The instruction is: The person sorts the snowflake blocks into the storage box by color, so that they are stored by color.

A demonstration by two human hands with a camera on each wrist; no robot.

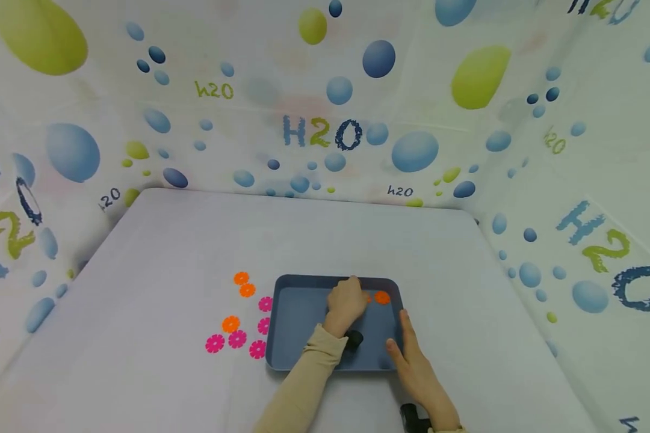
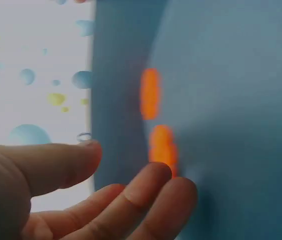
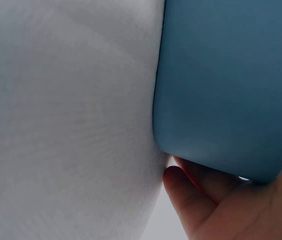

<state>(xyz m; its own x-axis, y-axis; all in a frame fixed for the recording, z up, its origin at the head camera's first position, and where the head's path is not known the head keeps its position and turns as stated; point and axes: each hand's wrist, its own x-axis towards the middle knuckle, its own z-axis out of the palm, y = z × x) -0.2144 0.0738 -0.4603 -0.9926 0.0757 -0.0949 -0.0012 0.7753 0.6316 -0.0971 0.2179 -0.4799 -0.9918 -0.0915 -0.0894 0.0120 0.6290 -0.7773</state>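
A blue-grey rectangular tray lies on the white table. My left hand reaches down into it near the far wall. Two flat orange flower-shaped pieces lie there: one orange piece in the far right corner, and another orange piece beside the left fingertips, partly hidden by the hand. Thumb and fingers of the left hand stand apart in the left wrist view. My right hand holds the tray's right side, thumb over the rim and fingers along the outer wall.
Left of the tray lie loose flower-shaped pieces: several pink pieces and three orange pieces. Some pink ones sit right by the tray's left wall. A patterned cloth surrounds the white table at the back and sides.
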